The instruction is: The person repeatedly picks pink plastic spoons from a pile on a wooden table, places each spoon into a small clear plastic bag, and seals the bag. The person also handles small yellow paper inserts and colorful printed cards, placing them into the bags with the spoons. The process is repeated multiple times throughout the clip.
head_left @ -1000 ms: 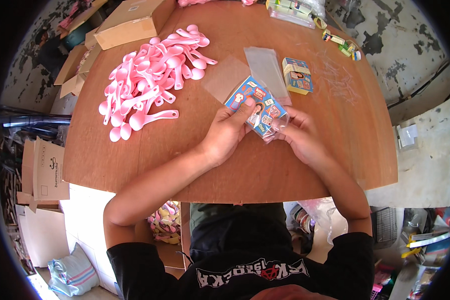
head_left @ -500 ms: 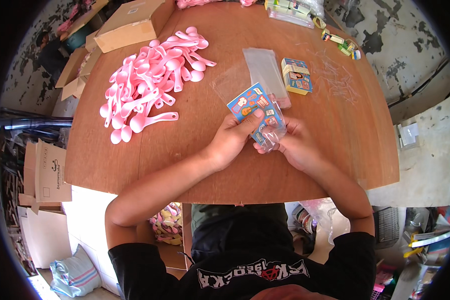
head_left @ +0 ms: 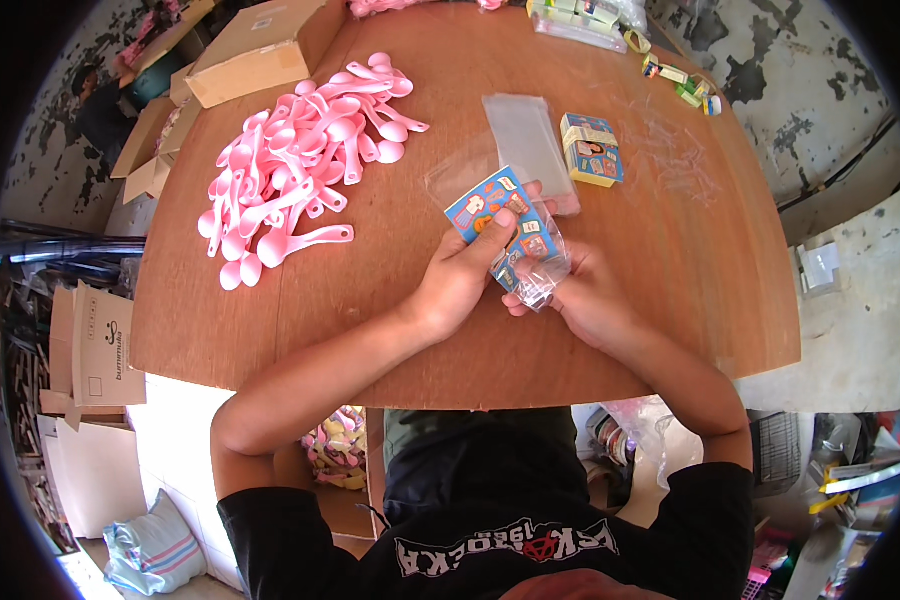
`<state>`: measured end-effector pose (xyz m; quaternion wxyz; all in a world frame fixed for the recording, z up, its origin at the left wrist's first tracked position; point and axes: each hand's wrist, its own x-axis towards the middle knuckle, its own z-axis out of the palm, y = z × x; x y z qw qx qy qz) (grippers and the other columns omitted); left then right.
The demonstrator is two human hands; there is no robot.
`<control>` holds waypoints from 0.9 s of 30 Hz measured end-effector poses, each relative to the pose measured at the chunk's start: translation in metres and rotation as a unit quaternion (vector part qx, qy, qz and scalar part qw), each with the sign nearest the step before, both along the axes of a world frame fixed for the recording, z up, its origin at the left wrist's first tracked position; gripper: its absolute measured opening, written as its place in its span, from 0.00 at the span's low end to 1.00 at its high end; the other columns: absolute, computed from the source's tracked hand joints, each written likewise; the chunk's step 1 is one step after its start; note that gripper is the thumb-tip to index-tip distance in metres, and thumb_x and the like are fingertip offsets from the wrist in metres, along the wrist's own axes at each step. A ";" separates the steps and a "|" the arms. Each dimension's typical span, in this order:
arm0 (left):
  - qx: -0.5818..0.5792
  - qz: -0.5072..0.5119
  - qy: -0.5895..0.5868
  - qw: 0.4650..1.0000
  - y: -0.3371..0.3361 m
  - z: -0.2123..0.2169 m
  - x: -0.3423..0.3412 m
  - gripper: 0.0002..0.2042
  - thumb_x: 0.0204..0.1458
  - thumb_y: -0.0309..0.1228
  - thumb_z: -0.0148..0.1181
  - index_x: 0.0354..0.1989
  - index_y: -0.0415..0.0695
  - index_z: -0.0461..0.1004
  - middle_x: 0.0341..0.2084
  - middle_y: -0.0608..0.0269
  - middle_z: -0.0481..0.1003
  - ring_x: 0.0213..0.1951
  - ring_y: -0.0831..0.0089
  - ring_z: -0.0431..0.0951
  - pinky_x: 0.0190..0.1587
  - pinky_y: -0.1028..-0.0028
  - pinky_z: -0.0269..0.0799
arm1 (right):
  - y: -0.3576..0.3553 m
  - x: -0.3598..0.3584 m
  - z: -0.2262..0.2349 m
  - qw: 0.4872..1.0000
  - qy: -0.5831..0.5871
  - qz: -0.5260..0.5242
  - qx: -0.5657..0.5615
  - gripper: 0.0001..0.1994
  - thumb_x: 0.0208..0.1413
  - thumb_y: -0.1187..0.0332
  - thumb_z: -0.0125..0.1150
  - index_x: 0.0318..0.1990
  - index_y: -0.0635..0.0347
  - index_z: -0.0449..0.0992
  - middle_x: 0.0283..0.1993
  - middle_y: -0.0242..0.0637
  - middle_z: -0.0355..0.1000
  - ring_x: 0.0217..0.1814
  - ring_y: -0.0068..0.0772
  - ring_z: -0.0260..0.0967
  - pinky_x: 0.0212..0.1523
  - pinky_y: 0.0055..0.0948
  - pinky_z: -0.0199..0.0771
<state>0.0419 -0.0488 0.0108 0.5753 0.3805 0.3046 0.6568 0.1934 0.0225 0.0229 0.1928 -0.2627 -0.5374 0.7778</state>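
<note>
One blue picture card [head_left: 497, 222] partly inside clear sleeve [head_left: 538, 268], over table [head_left: 390, 330] centre | my left hand [head_left: 457, 283] fingers clamped on card | my right hand [head_left: 582, 297] pinching sleeve | judged: mid-insertion; pink spoons [head_left: 290, 180], spare sleeves [head_left: 525, 140] untouched

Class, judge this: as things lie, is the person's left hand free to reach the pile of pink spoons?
Probably not straight away: the left hand is gripping the colourful card with the clear bag. The bare tabletop between it and the pink spoons leaves the path open.
</note>
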 end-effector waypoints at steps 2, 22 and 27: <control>-0.016 0.004 0.010 1.000 0.000 -0.003 0.000 0.25 0.65 0.43 0.42 0.67 0.43 0.55 0.59 0.53 0.66 0.58 0.65 0.70 0.55 0.64 0.72 | 0.000 0.000 0.003 1.000 -0.013 -0.002 -0.002 0.10 0.58 0.67 0.63 0.41 0.64 0.75 0.35 0.37 0.75 0.31 0.27 0.76 0.30 0.29 0.80; -0.049 -0.045 -0.081 0.994 -0.003 0.002 0.004 0.26 0.64 0.40 0.45 0.67 0.41 0.55 0.61 0.54 0.64 0.59 0.62 0.68 0.57 0.63 0.68 | -0.012 -0.006 0.002 0.964 0.027 -0.084 0.252 0.07 0.56 0.71 0.64 0.37 0.65 0.75 0.35 0.37 0.73 0.34 0.27 0.72 0.34 0.30 0.74; -0.096 -0.102 -0.237 0.961 0.002 0.005 -0.013 0.23 0.63 0.35 0.46 0.65 0.40 0.57 0.60 0.52 0.66 0.61 0.60 0.67 0.63 0.60 0.64 | -0.002 0.001 0.018 0.586 0.078 -0.132 0.796 0.11 0.38 0.76 0.71 0.32 0.60 0.78 0.39 0.37 0.72 0.48 0.37 0.69 0.42 0.37 0.74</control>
